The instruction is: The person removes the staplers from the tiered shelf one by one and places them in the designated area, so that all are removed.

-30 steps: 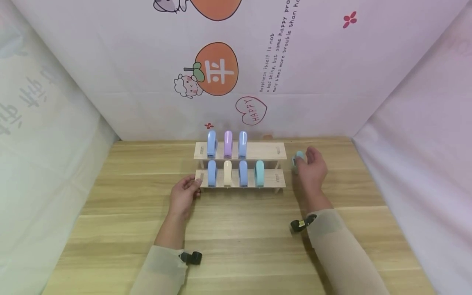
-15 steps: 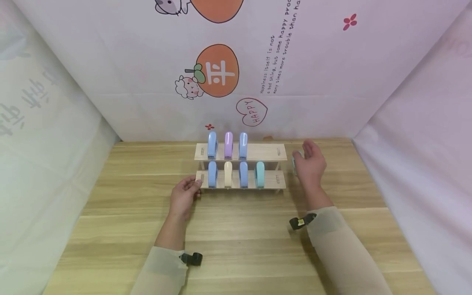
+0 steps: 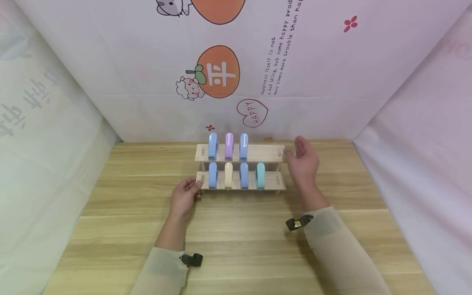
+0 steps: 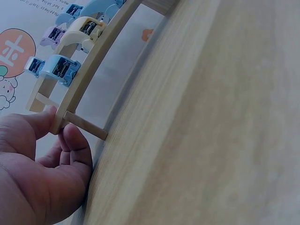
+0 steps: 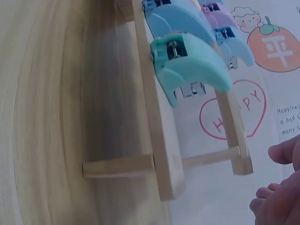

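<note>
Back cloth (image 3: pixel 324 73): red heart print (image 3: pixel 253 113), lettered HAPPY; orange fruit print (image 3: pixel 231 67), which bore white 平; black lines (image 3: pixel 277 65), which read "Happiness itself is not", "a bad thing, but some happy prod", "many times more trouble than hap", the last two cut off. Left cloth (image 3: pixel 62 119): pale characters (image 3: pixel 37 97), illegible. Front rack (image 3: pixel 271 180): end marks (image 3: pixel 278 180) were too small to read.

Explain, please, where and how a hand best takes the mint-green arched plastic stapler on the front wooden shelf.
Probably pinch the mint-green arched plastic stapler across its narrow top, coming from above and the right: it stands rightmost on the front wooden shelf, with a blue arched plastic stapler to its left.
</note>
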`<state>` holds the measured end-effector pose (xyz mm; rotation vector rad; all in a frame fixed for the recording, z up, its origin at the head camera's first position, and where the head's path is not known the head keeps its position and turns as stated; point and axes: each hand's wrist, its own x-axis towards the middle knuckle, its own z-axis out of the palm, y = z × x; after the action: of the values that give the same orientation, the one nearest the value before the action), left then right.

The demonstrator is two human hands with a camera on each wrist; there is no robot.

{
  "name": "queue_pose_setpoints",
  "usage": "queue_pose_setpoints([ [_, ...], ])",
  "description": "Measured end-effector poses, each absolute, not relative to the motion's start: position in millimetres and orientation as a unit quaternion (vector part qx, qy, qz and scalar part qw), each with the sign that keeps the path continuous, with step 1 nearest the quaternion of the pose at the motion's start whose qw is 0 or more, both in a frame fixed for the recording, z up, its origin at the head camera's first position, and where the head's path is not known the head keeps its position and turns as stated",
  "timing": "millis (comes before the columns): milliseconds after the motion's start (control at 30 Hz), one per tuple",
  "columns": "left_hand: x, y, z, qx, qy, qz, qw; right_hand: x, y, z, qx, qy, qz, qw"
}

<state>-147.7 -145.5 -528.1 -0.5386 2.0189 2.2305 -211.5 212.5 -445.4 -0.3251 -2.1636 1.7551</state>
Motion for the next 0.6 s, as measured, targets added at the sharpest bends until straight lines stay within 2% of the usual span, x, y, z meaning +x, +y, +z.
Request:
queue_pose_setpoints([
  [600, -148.2, -146.6, -530.5, -0.173, 0.661, 0.729, 0.044, -205.0, 184.5, -435.3, -0.066, -0.769, 0.623, 0.127],
])
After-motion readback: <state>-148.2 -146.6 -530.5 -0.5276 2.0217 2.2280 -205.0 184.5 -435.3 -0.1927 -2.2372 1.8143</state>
